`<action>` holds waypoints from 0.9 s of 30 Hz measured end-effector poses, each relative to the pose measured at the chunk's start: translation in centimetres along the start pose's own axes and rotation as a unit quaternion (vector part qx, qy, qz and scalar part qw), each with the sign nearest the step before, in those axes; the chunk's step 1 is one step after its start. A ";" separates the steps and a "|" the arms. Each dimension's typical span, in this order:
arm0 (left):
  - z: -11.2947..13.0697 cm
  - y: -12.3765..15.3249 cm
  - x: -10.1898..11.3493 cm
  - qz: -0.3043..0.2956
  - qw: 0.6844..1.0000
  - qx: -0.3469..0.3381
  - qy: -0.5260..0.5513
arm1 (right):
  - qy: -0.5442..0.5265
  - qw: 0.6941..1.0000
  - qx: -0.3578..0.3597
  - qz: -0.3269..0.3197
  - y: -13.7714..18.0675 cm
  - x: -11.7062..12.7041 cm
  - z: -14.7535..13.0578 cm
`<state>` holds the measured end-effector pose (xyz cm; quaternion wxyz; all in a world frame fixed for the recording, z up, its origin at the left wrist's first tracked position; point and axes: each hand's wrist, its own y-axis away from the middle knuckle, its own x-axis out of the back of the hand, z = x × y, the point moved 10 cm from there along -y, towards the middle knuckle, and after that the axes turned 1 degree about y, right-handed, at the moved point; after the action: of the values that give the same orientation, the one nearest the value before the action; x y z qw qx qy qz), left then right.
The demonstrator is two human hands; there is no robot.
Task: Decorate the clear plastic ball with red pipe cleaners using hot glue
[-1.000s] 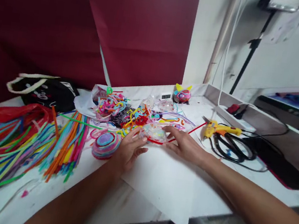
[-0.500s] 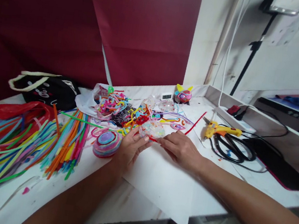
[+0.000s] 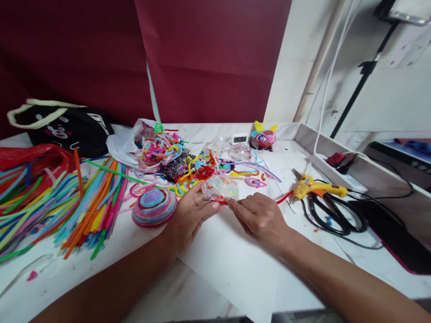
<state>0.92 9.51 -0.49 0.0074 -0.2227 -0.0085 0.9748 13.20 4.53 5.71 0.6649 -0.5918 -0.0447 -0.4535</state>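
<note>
My left hand (image 3: pixel 189 216) is closed on a clear plastic shell (image 3: pixel 220 187) with coloured specks, held over the white paper. My right hand (image 3: pixel 260 218) is closed on a red pipe cleaner (image 3: pixel 284 197), its fingertips pressing one stretch against the near rim of the shell. The free end sticks out to the right, past my knuckles. Left of my left hand sits a dome (image 3: pixel 154 205) wound in coloured pipe cleaners. Behind the shell lies a tangle of pipe-cleaner pieces (image 3: pixel 202 170).
A yellow glue gun (image 3: pixel 318 187) with a coiled black cable and a dark phone (image 3: pixel 405 236) lie at right. Bundled pipe cleaners (image 3: pixel 93 203) spread at left, before a black bag (image 3: pixel 63 129). A decorated ball with yellow horns (image 3: pixel 263 137) stands at the back.
The free end of the red pipe cleaner has swung down to the right. My right hand has shifted slightly along the shell's rim, and the left keeps its hold.
</note>
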 end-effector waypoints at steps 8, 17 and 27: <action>-0.3 0.1 0.0 -0.003 1.000 0.007 -0.004 | 0.031 0.999 -0.024 0.015 -0.2 0.4 0.2; -0.5 0.0 0.5 0.012 1.000 -0.001 0.004 | 0.055 0.998 0.031 -0.012 -0.3 0.0 -1.1; -0.4 0.2 0.2 0.008 1.000 -0.002 0.015 | 0.092 0.993 0.067 -0.034 -0.5 -0.2 -2.3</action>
<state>0.89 9.36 -0.92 -0.0007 -0.2369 -0.0088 0.9715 11.70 2.80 5.29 0.6886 -0.4998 -0.0334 -0.5244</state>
